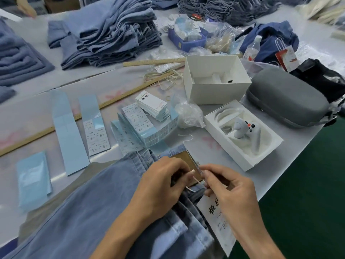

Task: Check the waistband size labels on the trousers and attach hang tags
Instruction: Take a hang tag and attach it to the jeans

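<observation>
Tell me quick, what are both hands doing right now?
Left hand: fingers curled, pinching the tag string at the trousers waistband.
Right hand: pinching the string's other end, hang tag beneath it.

The blue trousers (78,217) at the table's near edge are soft matt denim cloth, with a brown matt patch (183,161) that looks like card or leather. The white rectangular hang tag (216,219) is smooth paper. The pale blue label strips (65,131) are glossy. The long ruler (56,128) looks wooden.
</observation>
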`<state>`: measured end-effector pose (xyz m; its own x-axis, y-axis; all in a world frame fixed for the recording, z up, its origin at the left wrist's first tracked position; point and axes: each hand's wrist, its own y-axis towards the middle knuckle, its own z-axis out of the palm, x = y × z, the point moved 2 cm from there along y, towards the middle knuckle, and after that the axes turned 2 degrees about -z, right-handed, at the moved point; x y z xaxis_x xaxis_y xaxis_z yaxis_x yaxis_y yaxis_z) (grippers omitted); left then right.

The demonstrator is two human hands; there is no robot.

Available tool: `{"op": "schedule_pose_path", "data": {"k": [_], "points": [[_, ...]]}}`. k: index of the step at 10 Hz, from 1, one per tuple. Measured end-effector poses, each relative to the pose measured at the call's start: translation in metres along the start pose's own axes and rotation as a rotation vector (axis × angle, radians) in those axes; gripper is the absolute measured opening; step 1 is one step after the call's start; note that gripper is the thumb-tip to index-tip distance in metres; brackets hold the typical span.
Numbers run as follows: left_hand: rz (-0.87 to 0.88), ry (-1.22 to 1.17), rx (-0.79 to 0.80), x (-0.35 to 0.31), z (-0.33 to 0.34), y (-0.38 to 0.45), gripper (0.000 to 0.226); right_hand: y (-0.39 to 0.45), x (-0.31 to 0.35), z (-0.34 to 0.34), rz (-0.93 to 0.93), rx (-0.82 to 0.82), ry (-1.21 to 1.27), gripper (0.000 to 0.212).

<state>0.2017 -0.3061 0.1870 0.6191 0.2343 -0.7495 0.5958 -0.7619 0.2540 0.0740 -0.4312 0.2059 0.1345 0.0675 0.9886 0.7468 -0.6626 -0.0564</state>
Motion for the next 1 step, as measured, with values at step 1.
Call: {"op": "schedule_pose_path", "data": {"k": [1], "points": [[-0.011,0.069,-0.09,0.002,-0.0061,-0.0046,0.009,0.0159,0.0103,-0.0079,-0.089,-0.026,-0.071,0.024]]}}
